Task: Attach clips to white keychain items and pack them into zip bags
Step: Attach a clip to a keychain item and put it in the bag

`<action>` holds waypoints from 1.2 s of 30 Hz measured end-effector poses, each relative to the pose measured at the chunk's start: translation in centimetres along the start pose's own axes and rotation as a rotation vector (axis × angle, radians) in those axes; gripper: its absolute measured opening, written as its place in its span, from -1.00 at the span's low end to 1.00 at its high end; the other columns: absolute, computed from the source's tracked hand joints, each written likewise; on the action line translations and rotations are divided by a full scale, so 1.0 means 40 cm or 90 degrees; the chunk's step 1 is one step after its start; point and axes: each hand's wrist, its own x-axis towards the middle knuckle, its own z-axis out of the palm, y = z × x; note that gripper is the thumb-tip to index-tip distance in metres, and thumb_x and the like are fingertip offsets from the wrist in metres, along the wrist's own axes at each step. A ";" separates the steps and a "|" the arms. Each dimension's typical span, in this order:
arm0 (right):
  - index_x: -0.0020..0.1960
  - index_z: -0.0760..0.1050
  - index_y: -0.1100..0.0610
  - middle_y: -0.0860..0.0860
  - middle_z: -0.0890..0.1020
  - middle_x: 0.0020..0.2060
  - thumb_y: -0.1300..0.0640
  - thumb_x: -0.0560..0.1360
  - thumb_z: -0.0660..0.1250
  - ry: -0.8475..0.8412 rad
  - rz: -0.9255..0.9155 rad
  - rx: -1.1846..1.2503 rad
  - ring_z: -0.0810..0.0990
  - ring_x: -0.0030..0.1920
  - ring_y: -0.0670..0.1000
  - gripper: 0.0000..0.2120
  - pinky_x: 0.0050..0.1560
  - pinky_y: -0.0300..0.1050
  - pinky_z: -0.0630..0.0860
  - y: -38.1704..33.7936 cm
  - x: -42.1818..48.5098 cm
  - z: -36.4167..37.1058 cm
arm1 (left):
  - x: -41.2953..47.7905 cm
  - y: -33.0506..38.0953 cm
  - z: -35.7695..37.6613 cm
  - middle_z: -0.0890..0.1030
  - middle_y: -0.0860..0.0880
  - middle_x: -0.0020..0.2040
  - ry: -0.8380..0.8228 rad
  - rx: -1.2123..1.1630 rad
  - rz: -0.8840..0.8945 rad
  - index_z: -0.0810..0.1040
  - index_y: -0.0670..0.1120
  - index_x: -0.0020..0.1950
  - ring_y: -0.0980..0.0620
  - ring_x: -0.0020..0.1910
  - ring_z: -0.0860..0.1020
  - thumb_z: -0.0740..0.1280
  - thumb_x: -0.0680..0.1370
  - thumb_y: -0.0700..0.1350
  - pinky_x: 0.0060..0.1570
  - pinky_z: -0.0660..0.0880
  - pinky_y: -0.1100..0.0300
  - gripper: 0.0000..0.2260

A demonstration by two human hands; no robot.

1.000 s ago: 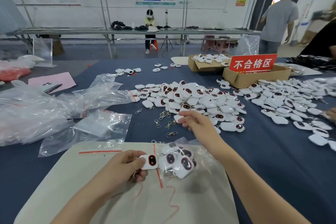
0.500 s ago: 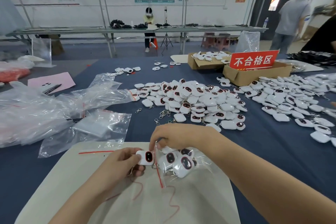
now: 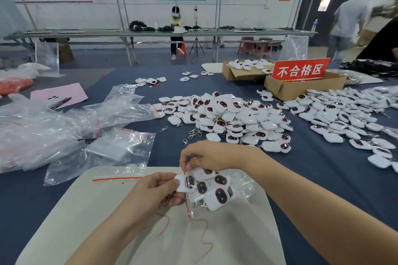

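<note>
Two pinches | left hand: keychain | right hand: zip bag rim | loose clips, keychain pile behind

Plastic pretty much everywhere
Zip bag is clear, glossy, crinkly film; white keychain items look like smooth plastic with shiny dark faces; loose clips are bright metal; tablecloth matt blue fabric; far box plain brown cardboard.

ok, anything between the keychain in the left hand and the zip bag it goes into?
Nothing visible. The left hand holds the keychain right at the mouth of the zip bag, and the right hand pinches the bag's edge up. The packed keychains lie just past the mouth and may crowd it.
</note>
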 end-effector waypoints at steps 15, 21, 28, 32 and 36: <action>0.30 0.51 -0.01 -0.07 0.62 0.14 -0.02 0.67 0.20 0.086 0.117 -0.060 0.56 0.00 -0.11 -0.74 0.04 -0.20 0.43 0.054 -0.054 -0.022 | 0.001 -0.020 0.075 0.53 -0.25 -0.16 0.080 -0.043 0.052 0.54 -0.39 0.09 -0.03 -0.33 0.45 0.31 0.61 -0.36 -0.36 0.45 0.22 -0.90; 0.41 0.43 -0.05 -0.13 0.59 0.10 -0.25 0.50 0.40 -0.053 0.182 -0.047 0.56 0.10 -0.08 -0.44 0.06 -0.22 0.45 0.092 -0.123 -0.041 | 0.013 -0.031 0.075 0.55 -0.22 -0.23 0.106 -0.070 0.041 0.52 -0.41 0.09 0.01 -0.38 0.48 0.28 0.64 -0.33 -0.45 0.50 0.29 -0.87; 0.50 0.31 -0.06 -0.06 0.49 0.15 -0.16 0.54 0.38 -0.097 0.178 -0.085 0.50 0.13 -0.02 -0.41 0.25 -0.06 0.44 0.079 -0.121 -0.034 | 0.015 -0.040 0.072 0.57 -0.23 -0.23 0.098 -0.037 0.061 0.53 -0.34 0.03 -0.09 -0.32 0.49 0.30 0.63 -0.29 -0.16 0.49 0.02 -0.90; 0.53 0.21 -0.20 -0.07 0.36 0.14 -0.16 0.55 0.28 -0.080 0.194 -0.113 0.40 0.23 0.00 -0.42 0.35 0.02 0.36 0.074 -0.139 0.000 | 0.011 -0.044 0.068 0.56 -0.22 -0.21 0.088 -0.028 0.078 0.52 -0.37 0.02 -0.03 -0.36 0.51 0.31 0.63 -0.28 -0.31 0.53 0.15 -0.88; 0.52 0.21 -0.24 -0.09 0.38 0.19 -0.06 0.58 0.25 -0.091 0.192 -0.063 0.41 0.18 -0.05 -0.46 0.21 -0.17 0.34 0.080 -0.163 -0.023 | 0.016 -0.055 0.062 0.60 -0.14 -0.27 0.072 0.058 0.112 0.53 -0.31 -0.02 0.00 -0.36 0.53 0.29 0.65 -0.25 -0.23 0.50 0.11 -0.87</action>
